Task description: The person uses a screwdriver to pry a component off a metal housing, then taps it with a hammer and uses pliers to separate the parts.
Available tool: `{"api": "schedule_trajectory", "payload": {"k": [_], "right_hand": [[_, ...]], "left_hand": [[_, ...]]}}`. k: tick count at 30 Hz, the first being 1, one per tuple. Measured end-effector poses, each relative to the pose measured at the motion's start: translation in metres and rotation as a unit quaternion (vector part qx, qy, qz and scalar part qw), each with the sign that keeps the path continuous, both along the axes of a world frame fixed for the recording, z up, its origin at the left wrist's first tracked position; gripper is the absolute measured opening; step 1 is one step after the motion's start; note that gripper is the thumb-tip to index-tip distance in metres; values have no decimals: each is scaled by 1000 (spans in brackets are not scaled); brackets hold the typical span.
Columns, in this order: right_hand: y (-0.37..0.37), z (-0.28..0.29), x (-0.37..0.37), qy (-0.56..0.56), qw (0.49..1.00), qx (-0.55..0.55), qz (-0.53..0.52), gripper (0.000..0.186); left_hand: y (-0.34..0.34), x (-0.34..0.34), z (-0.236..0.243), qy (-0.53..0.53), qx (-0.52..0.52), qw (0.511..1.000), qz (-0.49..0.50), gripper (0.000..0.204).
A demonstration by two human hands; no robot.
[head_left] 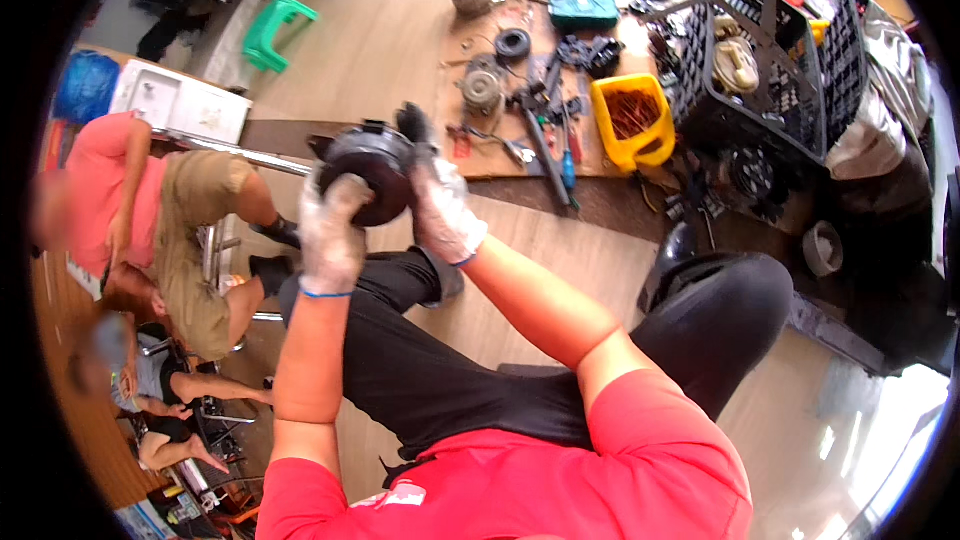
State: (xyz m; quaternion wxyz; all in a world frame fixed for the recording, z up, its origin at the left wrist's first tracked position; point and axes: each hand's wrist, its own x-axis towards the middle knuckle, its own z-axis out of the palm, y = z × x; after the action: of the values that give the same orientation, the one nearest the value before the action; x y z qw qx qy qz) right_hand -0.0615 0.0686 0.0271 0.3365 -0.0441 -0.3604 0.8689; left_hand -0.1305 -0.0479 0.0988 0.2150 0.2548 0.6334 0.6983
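Observation:
Between my two white-gloved hands, raised over my lap, is a black round motor-like housing (pixel 368 168) with small tabs on its rim. My left hand (pixel 333 235) grips its near left side, with the fingers bent against it. On its right side my right hand (pixel 442 208) is pressed, and the dark-tipped fingers point away from me. The far side of the housing is hidden, so its exact kind is unclear.
Ahead on a board lie a hammer (pixel 545 155), a blue-handled screwdriver (pixel 568 170) and metal motor parts (pixel 483 90). A yellow container (pixel 605 100) holds copper-coloured wire. Black crates (pixel 790 120) stand at right, a green stool (pixel 262 35) far left. Two people (pixel 120 180) sit at left.

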Motion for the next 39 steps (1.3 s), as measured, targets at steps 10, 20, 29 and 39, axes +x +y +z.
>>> {"api": "schedule_trajectory", "payload": {"k": [10,20,29,39], "right_hand": [[40,-205,15,-505,808,291,82,53],[107,-296,111,-794,585,149,-76,49],[119,-327,93,-778,593,205,-11,52],[248,-295,172,-882,318,346,-43,49]], "left_hand": [[-13,-55,53,-205,164,951,166,54],[-45,-81,45,-242,120,928,256,60],[-36,-82,42,-273,94,935,205,63],[-15,-58,50,-203,54,938,274,67]]}}
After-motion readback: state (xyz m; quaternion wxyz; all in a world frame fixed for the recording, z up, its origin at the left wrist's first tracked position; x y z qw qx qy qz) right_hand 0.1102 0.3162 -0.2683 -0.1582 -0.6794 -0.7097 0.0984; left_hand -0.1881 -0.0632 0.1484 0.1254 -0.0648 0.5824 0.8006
